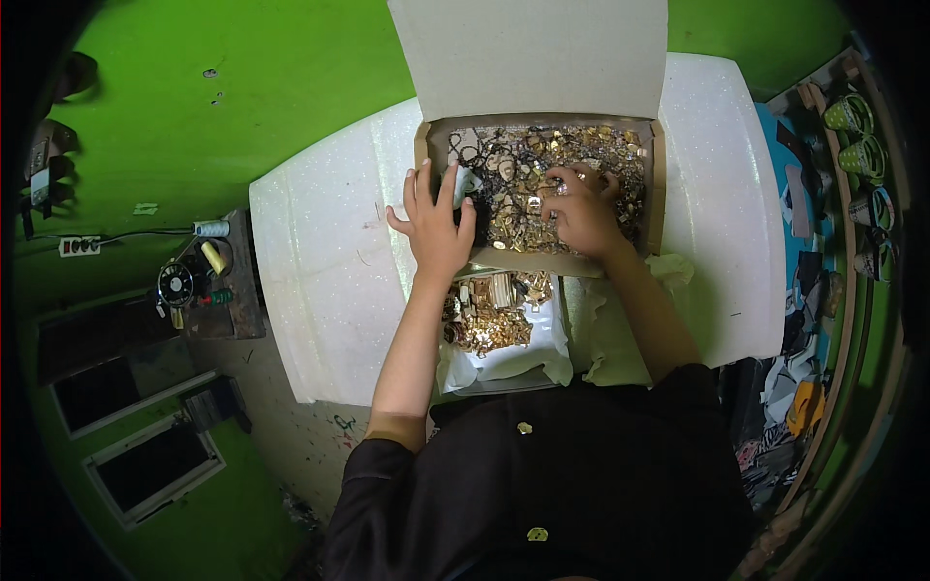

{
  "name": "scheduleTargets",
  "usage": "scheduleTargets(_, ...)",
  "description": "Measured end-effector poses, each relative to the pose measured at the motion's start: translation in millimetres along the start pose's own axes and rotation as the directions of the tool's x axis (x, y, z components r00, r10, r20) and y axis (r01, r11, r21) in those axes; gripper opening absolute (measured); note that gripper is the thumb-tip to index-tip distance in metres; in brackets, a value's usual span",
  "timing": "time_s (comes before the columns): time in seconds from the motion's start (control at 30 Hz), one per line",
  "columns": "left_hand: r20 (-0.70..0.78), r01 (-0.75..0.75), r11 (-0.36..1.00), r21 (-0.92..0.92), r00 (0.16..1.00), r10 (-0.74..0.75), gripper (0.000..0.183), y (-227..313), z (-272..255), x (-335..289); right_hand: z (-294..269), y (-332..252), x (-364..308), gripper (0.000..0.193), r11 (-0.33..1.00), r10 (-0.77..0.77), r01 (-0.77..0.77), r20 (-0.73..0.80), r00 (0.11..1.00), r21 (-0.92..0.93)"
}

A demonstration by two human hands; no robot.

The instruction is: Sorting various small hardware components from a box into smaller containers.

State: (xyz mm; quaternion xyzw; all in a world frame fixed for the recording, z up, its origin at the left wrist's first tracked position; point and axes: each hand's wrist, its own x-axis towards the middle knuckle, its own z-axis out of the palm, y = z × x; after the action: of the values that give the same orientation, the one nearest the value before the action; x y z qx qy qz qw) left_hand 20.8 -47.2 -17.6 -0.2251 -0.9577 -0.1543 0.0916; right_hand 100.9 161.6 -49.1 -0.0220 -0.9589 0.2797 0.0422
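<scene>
Toward the left edge of the white surface (pixel 329 252) there is bare room; a piece knocked off on that side could slide away over its glittery covering. The left hand (pixel 438 232) lies across the left wall of the cardboard box (pixel 542 261), its fingers spread well apart; whether they press on the wall or just hover over it, I cannot tell. A careless push there might tip or shift the box. Just beside those fingers, at the box's left end, is a pale packet (pixel 467 181), and dark cords (pixel 465 148) loop by the far left corner; a snagged cord could drag other pieces with it.

Near the middle of the surface's front edge, gold-coloured pieces (pixel 494 329) sit in white plastic, close to the person's body; a forearm or shirt brushing it could spill them. Behind, the mixed metal trinkets (pixel 518 228) spread through the box, its lid (pixel 533 63) raised at the far edge; if it fell forward it would hit the hands.

The right hand (pixel 586 218) reaches into the box's right half, fingers curled and somewhat apart among the trinkets; what they grip, if anything, is unclear. A hurried scoop might fling small parts past the right wall.
</scene>
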Motion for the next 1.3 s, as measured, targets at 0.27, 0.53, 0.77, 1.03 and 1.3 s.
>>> scheduleTargets(0.27, -0.115, 0.037, 0.996, -0.076, 0.992, -0.046, 0.055, -5.7, 4.8, -2.9, -10.4, -1.9, 37.9, 0.025, 0.990, -0.133, 0.131, -0.043, 0.990, -0.056)
scheduleTargets(0.53, -0.141, 0.056, 0.995, -0.088, 0.988, -0.068, 0.059, -6.0, 4.8, -4.3, 7.3, -9.4, 82.9, 0.039, 0.968, -0.131, 0.140, 0.055, 0.990, -0.210)
scheduleTargets(0.77, -0.136, 0.061, 0.990, -0.124, 0.988, -0.078, 0.061, -7.3, 4.6, -4.4, -6.7, -8.8, 85.0, 0.032, 0.981, -0.102, 0.147, 0.307, 0.946, -0.127)
scheduleTargets(1.03, -0.171, 0.056, 0.990, -0.128, 0.982, -0.077, 0.060, -8.8, 7.3, -3.5, -10.3, 2.8, 51.7, 0.015, 0.962, -0.213, 0.250, 0.262, 0.941, -0.115)
scheduleTargets(1.3, -0.168, 0.043, 0.990, -0.136, 0.984, -0.066, 0.059, -10.1, 7.0, -5.2, -19.7, -1.4, 45.7, 0.008, 0.969, -0.199, 0.227, 0.243, 0.949, -0.094)
